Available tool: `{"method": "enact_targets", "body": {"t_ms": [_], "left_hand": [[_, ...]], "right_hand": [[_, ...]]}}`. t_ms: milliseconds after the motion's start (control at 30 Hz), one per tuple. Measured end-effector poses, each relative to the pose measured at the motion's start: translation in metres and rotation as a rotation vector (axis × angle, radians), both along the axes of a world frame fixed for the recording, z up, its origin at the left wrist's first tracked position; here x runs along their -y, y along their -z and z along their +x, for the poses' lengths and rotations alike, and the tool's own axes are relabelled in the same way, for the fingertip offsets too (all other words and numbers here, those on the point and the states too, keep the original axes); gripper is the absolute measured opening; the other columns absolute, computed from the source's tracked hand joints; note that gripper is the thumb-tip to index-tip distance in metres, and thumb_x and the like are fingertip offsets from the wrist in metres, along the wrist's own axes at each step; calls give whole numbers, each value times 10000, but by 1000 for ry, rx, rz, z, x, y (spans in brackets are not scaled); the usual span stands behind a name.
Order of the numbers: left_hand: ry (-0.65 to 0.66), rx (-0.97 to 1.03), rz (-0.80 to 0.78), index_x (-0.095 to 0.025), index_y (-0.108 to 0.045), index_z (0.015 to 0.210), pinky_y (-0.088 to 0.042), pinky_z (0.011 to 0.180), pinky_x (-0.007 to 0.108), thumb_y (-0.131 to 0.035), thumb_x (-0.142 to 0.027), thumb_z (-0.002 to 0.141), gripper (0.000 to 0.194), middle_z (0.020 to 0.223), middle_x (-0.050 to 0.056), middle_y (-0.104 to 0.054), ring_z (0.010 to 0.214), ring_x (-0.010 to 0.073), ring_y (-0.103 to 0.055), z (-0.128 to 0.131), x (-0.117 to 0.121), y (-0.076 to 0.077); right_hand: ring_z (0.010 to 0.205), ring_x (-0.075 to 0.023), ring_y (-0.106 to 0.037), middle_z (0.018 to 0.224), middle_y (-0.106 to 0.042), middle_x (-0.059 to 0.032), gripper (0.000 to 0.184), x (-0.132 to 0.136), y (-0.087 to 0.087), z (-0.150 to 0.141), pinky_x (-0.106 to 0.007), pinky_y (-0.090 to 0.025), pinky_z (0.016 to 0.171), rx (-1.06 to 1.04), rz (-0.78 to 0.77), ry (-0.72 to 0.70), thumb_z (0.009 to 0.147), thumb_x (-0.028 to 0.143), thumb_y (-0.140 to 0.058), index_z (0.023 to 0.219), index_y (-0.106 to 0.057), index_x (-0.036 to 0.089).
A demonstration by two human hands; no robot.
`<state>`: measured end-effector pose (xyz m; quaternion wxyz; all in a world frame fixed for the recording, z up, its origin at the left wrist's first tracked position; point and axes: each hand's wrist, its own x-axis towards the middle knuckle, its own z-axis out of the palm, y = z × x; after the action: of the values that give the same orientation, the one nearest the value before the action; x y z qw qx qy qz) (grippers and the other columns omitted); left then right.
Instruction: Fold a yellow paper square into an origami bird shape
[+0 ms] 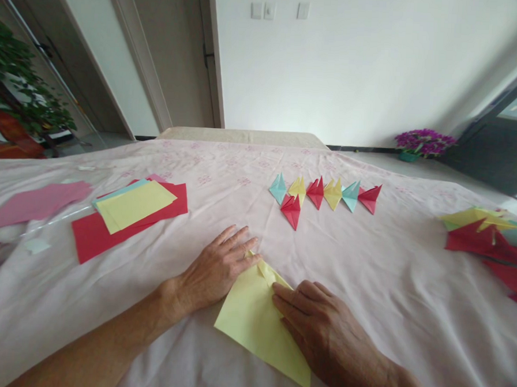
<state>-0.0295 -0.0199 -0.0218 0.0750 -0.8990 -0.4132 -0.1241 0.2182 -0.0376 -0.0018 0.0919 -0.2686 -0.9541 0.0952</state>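
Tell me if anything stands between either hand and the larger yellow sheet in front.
Nothing visible does: the left hand and right hand are both directly on the yellow sheet. The small folded pieces lie beyond it, and the paper stack sits off to the left.

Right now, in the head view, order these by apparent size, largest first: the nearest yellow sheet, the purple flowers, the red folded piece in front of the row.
1. Nearest yellow sheet, though partly covered
2. Purple flowers
3. Red folded piece
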Motion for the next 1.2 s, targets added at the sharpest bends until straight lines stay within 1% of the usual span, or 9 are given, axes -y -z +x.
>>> {"method": "enact_targets", "body": {"t_ms": [233,467,567,667,800,933,1033,1100,1200], "left_hand": [[-71,-48,57,-268,-556,1300,-279,1129,529,-487,-119,907,426,1395,61,-532,1383,296,-336,-8,-4,2],[-87,-5,71,-239,-595,1260,-306,1114,534,-465,-22,854,478,1354,63,-572,1366,302,-364,-14,-5,3],[-105,71,57,-217,-607,1240,-320,1106,537,-463,1,833,483,1303,62,-612,1324,288,-429,-18,-9,8],[-147,224,7,-220,-647,1159,-368,1080,515,-429,32,819,476,1205,43,-673,1198,231,-562,-19,-12,12],[-202,482,-9,-204,-683,1046,-484,976,385,-406,41,796,447,1113,40,-700,1077,174,-618,-9,-5,7],[-104,406,-28,-206,-660,1117,-504,924,377,-460,-48,841,375,1075,52,-699,1016,193,-626,10,10,-5],[6,293,-57,-165,-563,1272,-411,1057,427,-453,-204,928,363,1263,97,-626,1239,235,-513,22,17,-10],[58,205,-117,-152,-473,1360,-334,1118,456,-452,-346,950,455,1388,118,-530,1362,259,-377,27,20,-9],[68,116,-185,-160,-386,1421,-274,1147,468,-440,-504,927,604,1477,137,-420,1415,274,-277,28,21,-2]], "right_hand": [[780,-185,-525,964,-648,-53,202,-1,2,0,-336,-425,710,9,44,-17,962,156,-435,968,-631,206],[772,-189,-523,1007,-650,-57,205,-1,0,0,-340,-428,707,18,46,-23,962,149,-430,986,-626,202],[773,-191,-523,984,-650,-58,213,-1,0,0,-340,-423,702,15,50,-27,963,149,-427,1010,-627,205],[768,-188,-527,955,-654,-56,216,-1,1,0,-334,-421,696,-2,53,-26,964,150,-427,970,-636,206],[767,-185,-530,948,-658,-56,221,-1,2,1,-328,-426,695,-27,60,-15,968,172,-426,926,-641,203],[740,-181,-523,916,-660,-55,231,-2,2,1,-321,-424,685,-26,49,-16,977,181,-414,934,-639,204],[733,-181,-522,920,-660,-64,232,-3,1,0,-321,-425,679,-36,56,-18,980,186,-406,979,-638,197],[734,-180,-524,937,-659,-71,232,-3,1,0,-323,-426,677,-36,56,-20,982,192,-402,981,-635,191],[738,-181,-536,938,-662,-67,215,-3,5,3,-323,-434,669,-38,39,-14,977,205,-421,954,-635,195]]}}
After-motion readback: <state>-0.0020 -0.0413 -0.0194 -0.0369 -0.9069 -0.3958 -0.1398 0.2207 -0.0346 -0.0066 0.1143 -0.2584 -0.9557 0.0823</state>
